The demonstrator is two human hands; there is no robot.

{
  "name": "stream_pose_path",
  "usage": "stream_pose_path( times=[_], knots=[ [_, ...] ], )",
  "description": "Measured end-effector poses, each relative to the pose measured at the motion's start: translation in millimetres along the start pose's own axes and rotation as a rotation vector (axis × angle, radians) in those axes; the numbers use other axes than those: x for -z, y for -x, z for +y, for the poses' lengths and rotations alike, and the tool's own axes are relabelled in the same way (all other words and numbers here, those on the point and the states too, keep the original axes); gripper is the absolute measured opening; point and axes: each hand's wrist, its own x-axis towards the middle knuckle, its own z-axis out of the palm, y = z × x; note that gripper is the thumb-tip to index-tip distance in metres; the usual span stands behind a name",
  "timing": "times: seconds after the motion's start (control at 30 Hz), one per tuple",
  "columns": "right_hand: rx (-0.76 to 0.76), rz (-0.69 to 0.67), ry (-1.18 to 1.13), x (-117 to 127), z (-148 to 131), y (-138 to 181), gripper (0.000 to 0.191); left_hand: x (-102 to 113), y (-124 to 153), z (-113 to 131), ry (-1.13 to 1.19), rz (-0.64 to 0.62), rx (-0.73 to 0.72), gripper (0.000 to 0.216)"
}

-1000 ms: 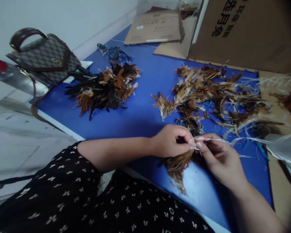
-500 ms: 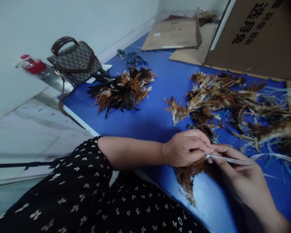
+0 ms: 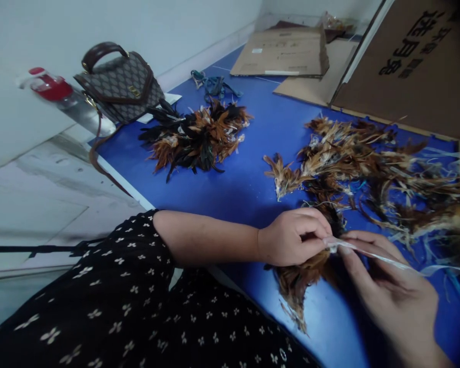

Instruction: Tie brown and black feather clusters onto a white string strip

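Note:
My left hand [image 3: 291, 237] is closed, its thumb and fingertips pinching the bound end of a bunch of brown feathers [image 3: 297, 289], whose tips hang down toward me. A thin white plastic strip [image 3: 385, 260] runs from that bound end across my right hand [image 3: 391, 291] and off to the right. The right hand's thumb and fingers are closed on the strip close to the tie, nearly touching the left fingertips. Just beyond both hands spreads a large pile of brown and tan feather bunches [image 3: 352, 153], with loose pale strands among them.
A second heap of black and rust feathers [image 3: 199, 135] lies on the blue table [image 3: 230, 189]. Behind it are teal strips [image 3: 214, 87]. A patterned handbag [image 3: 122, 84] and red-capped bottle [image 3: 74, 105] stand at left. Flattened cardboard [image 3: 279, 51] and a large carton [image 3: 410, 76] are at the back.
My right fingers have shifted slightly right and opened a little from the tie, and the white strip now lies straighter across them. The left hand keeps its pinch. The view has turned slightly.

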Motion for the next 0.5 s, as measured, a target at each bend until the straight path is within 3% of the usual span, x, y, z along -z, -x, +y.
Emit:
stream_pose_path(
  times=[0.17, 0.3, 0.37, 0.5],
  knots=[
    [0.249, 0.111, 0.348, 4.1, -4.6, 0.7, 0.024, -5.0, 1.6, -3.9, -0.012, 0.061, 0.197, 0.022],
    [0.275, 0.004, 0.507, 4.3, 5.2, -1.3, 0.011, -2.3, -1.4, -3.5, 0.047, 0.095, 0.243, 0.021],
    [0.265, -0.083, 0.573, 0.6, 8.3, -2.8, 0.008, 3.3, -6.3, 0.2, 0.093, 0.036, 0.208, 0.021],
    [0.284, -0.211, 0.568, -7.4, 7.3, -3.8, 0.025, 14.3, -15.6, 7.8, 0.209, -0.187, 0.208, 0.02]
  ],
)
